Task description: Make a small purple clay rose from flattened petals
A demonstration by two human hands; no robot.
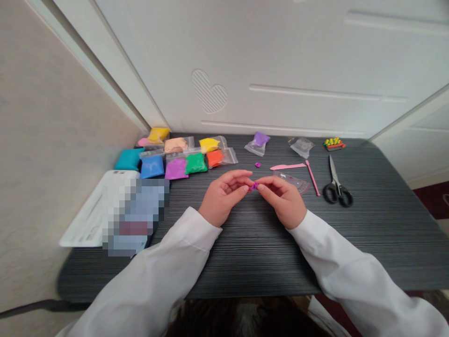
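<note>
Fingertips are meeting! The right hand (282,199) is pinching a small purple clay piece (254,186), and the left hand (222,194) is holding its other side, fingers narrow, above the dark table (259,257). Just beyond, a purple bit (258,164) is lying loose. Rightward, a pink knife (287,166), a pink stick (313,178) and scissors (335,182) are resting; leftward, clay bags (195,163) are clustering.

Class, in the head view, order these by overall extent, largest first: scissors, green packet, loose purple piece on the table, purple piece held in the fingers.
1. Scissors
2. Green packet
3. Unsure: loose purple piece and held purple piece; both look tiny and similar, and the fingers partly cover the held one.
</note>
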